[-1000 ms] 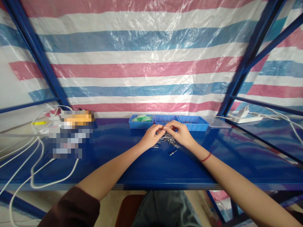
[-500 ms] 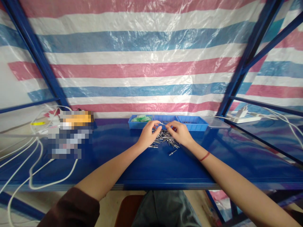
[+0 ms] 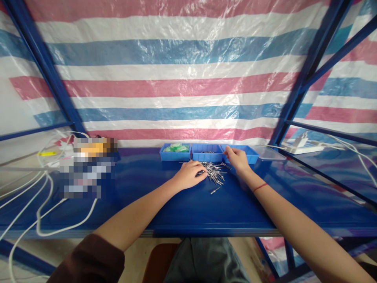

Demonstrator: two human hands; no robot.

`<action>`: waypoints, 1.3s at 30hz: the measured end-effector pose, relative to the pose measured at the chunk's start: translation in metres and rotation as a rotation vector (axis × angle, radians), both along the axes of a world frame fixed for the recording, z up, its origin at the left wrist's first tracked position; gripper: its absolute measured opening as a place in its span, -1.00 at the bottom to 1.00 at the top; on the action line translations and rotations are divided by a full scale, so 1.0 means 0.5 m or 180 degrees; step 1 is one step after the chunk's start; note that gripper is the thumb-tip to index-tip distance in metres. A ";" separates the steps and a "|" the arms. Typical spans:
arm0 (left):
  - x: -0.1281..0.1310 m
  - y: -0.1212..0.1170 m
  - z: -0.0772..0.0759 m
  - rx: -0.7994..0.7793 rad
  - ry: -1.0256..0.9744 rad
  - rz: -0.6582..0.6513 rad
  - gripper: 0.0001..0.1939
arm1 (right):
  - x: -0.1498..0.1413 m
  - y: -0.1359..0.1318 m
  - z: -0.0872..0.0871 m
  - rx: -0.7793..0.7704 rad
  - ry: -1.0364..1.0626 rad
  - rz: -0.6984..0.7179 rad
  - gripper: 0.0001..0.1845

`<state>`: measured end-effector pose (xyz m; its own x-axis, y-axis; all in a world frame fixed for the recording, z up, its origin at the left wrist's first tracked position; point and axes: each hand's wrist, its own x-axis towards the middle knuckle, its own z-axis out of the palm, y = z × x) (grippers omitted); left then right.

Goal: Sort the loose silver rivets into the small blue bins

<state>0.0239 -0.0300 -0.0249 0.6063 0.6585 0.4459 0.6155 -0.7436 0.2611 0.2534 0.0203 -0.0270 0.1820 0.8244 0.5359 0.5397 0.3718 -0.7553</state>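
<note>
Blind rivets piled on the tabletop should prove light, stiff and slick, best taken mid-shank; the left hand curls its fingers over their left side, the right hand bunches its own by the right bin; what either pinches, I cannot tell.

Rivets, 3 bins atop table

A striped red, white and blue sheet hangs behind the blue table. One blue post stands at the left, a second post at the right. White cables loop at the left end, near a yellow object and pixelated items. A white power strip with a plug lies at the right. A brown seat shows partly below the table edge.
</note>
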 end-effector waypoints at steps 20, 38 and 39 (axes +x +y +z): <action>0.027 -0.030 -0.002 0.0396 0.0492 -0.0410 -0.78 | -0.072 -0.063 0.024 -0.0076 -0.0959 0.0655 -0.53; 0.014 0.018 -0.007 -0.0752 -0.1650 -0.0022 -0.79 | -0.109 -0.100 0.046 -0.0511 0.0464 0.1655 -0.66; 0.014 0.017 -0.006 -0.0815 -0.1717 -0.0064 -0.78 | -0.109 -0.099 0.044 -0.0501 0.0497 0.1654 -0.65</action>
